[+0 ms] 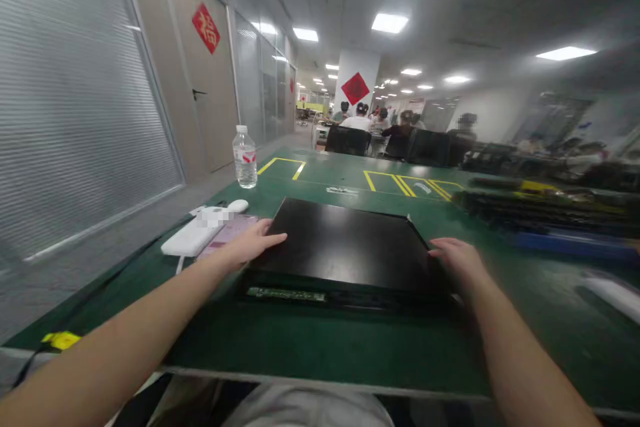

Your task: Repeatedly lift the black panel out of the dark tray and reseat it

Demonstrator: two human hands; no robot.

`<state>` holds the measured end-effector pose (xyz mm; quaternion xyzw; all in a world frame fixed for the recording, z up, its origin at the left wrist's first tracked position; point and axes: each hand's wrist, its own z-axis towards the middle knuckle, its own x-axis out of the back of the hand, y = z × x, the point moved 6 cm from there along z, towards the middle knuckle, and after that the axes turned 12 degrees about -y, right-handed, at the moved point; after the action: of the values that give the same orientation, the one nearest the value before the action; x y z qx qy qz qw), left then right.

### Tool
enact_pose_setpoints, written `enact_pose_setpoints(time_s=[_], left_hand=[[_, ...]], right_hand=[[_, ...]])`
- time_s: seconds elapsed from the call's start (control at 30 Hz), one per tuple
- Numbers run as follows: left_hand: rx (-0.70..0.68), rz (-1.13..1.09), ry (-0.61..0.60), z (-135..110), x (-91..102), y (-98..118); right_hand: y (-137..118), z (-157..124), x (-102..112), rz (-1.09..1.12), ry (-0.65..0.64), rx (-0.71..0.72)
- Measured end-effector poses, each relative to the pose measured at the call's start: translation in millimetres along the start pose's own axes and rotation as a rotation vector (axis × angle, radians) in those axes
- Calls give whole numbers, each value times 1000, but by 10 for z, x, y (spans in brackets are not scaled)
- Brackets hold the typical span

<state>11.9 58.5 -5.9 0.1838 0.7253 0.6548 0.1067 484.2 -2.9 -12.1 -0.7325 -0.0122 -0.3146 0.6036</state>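
A dark, glossy LCD screen panel (pixel 345 240) is in front of me over the green table, with a narrow green circuit strip (pixel 286 294) along its near edge. My left hand (pixel 257 240) holds the panel's left edge, thumb over the top face and fingers at the side. At the opposite edge, my right hand (pixel 457 257) grips with bent fingertips; part of its grip is hidden. Whether the panel rests flat or is slightly lifted, I cannot tell.
Left of the panel are a white device (pixel 195 233), a pinkish sheet or packet (pixel 235 230) and a water bottle (pixel 245 157). Dark stacked parts (pixel 525 213) and a blue tray (pixel 575 245) stand right. Yellow tape (pixel 385 173) marks the green table (pixel 325 347). People sit farther back.
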Motion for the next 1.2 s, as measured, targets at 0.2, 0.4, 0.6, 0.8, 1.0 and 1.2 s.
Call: enact_pose_setpoints(time_s=[0.2,0.4,0.6,0.8,1.0,1.2], left_hand=[[58,-40,4,-51,-17,15],[68,-123,-29,-29,-3,-10],[80,-179,-37,-24,-4,-14],[81,-188,-13,-32,-4,-10],[89,-149,-31,-25,16,-32],[76,-107,-78,-5,22,-50]], right_hand=[[56,51,1,-58,7,30],[80,83,-4,-147,-4,11],[86,118,-1,-249,-12,11],[57,104,-3,-304,-22,16],[36,87,-17,-323,-35,32],[21,87,-21,-373,-25,69]])
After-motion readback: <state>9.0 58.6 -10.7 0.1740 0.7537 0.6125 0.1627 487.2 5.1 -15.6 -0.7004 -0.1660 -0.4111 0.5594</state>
